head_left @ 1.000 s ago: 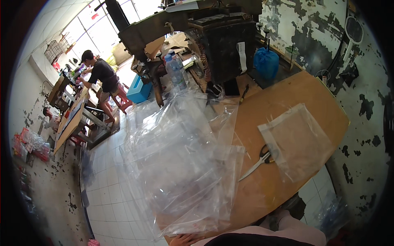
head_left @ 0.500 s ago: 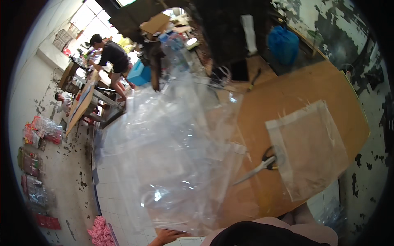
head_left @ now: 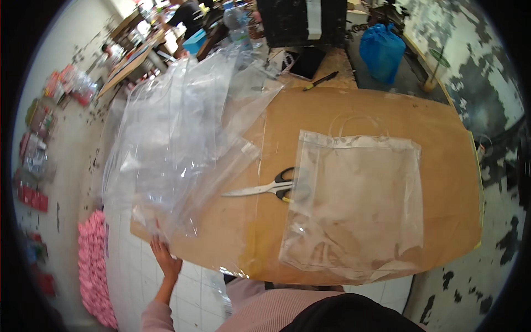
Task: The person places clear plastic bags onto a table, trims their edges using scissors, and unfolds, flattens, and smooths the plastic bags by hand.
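Note:
My left hand (head_left: 166, 261) reaches in from the lower left to the table's near left corner. Its fingers are stretched out against the edge of a heap of clear plastic bags (head_left: 166, 133), with the thumb apart; no firm grip shows. My right hand is out of view. A single clear plastic bag (head_left: 359, 193) with a thin loop handle lies flat at the middle right. Scissors (head_left: 260, 190) with black handles lie left of it, blades pointing left, the handles partly under the bag's edge.
Brown board covers the table (head_left: 448, 182). Beyond it are a cutter knife (head_left: 321, 81), a dark flat phone-like object (head_left: 307, 62), a blue plastic bag (head_left: 382, 52) and a water bottle (head_left: 237, 25). A pink bundle (head_left: 95, 265) sits at left; another person (head_left: 188, 19) works farther back.
My view has turned and shifted, so the table now sits straighter and more of my left forearm shows. My left hand remains at the table's near edge, by the plastic heap.

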A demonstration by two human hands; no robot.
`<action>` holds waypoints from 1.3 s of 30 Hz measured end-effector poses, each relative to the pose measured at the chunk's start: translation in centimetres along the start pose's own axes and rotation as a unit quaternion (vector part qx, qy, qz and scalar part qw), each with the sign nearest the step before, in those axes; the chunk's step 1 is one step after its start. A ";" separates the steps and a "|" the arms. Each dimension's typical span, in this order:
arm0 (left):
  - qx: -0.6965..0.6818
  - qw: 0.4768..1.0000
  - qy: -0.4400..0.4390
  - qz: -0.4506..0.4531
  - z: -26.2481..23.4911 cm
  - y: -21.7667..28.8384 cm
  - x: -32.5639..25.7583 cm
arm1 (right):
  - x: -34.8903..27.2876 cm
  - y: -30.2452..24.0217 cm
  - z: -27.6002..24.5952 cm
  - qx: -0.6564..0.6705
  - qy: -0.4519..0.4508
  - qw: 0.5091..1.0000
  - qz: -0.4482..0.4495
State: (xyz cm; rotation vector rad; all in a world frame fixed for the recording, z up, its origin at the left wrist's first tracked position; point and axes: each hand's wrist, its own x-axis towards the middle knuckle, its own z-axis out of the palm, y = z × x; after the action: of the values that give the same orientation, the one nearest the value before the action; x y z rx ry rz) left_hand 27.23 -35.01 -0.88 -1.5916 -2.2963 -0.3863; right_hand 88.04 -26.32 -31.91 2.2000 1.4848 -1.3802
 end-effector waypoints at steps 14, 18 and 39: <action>0.032 0.996 -0.022 -0.075 -0.9 1.2 -0.1 | 4.2 5.2 -5.4 -0.031 -0.028 0.998 -0.037; 0.014 0.995 0.008 -0.094 -0.5 1.3 0.1 | 4.1 4.8 -5.5 -0.035 -0.031 0.998 -0.050; -0.066 0.982 0.145 -0.103 2.6 1.8 0.5 | 0.3 5.0 -2.7 -0.001 -0.018 1.000 -0.013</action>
State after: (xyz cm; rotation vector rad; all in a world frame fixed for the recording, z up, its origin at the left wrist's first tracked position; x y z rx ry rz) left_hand 28.49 -32.92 -3.00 -1.2564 -2.2498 -0.7818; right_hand 93.69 -27.07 -32.30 2.1517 1.5073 -1.4177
